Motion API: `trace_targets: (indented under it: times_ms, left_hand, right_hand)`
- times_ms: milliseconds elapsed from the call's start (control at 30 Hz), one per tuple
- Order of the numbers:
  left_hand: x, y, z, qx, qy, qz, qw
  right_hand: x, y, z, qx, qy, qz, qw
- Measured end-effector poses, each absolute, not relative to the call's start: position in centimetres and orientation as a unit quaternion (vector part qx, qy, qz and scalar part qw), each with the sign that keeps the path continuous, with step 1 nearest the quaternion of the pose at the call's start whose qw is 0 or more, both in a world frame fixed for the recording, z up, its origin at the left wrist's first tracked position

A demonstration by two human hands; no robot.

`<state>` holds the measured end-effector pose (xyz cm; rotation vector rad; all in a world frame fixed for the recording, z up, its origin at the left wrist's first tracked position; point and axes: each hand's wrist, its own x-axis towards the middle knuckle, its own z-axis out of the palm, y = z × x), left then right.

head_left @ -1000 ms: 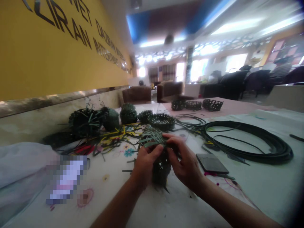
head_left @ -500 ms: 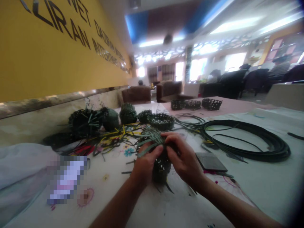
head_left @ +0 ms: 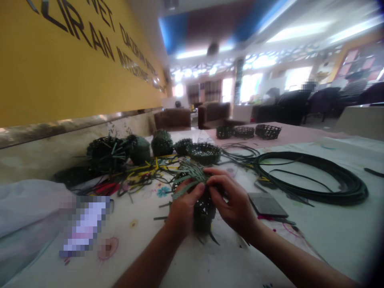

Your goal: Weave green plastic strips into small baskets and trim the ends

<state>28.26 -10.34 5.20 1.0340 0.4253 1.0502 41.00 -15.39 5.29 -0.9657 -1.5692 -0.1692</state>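
Dark green strips form a partly woven basket (head_left: pixel 203 214) in front of me, with loose strip ends sticking out to the left and below. My left hand (head_left: pixel 183 206) is closed around its left side, the thumb pressed near the top. At the upper right of the weave, my right hand (head_left: pixel 229 196) has thumb and forefinger pinched together. A strip seems to be between those fingertips, but it is too small to see clearly. The fingers of my left hand are partly hidden behind the weave.
Several woven baskets (head_left: pixel 204 153) stand behind my hands. Green and yellow strips (head_left: pixel 150 170) lie tangled at left. To the right are a large coil of green strip (head_left: pixel 312 196) and a flat grey block (head_left: pixel 268 205). White cloth (head_left: pixel 33 212) is bunched at far left.
My right thumb and forefinger have drawn closer together at the weave, and the hand has shifted slightly. My left hand and the basket stay almost still.
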Motion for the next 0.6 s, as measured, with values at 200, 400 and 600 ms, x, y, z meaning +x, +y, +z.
trace_targets:
  times_ms: [200,400,600]
  left_hand:
    - [28.18,-9.97,5.3,0.471,0.181,0.452,0.735]
    - [27.94,-9.87,5.43,0.484,0.178,0.417,0.748]
    - [27.69,-9.73,5.62,0.539,0.194,0.397,0.717]
  right_hand:
    - [40.98,-15.29,4.91,-0.417,-0.682,-0.073,0.596]
    - [41.38,-14.98,4.41,-0.437,-0.645,-0.045,0.626]
    - [41.87,-15.08,4.28,-0.46,-0.648,-0.055,0.605]
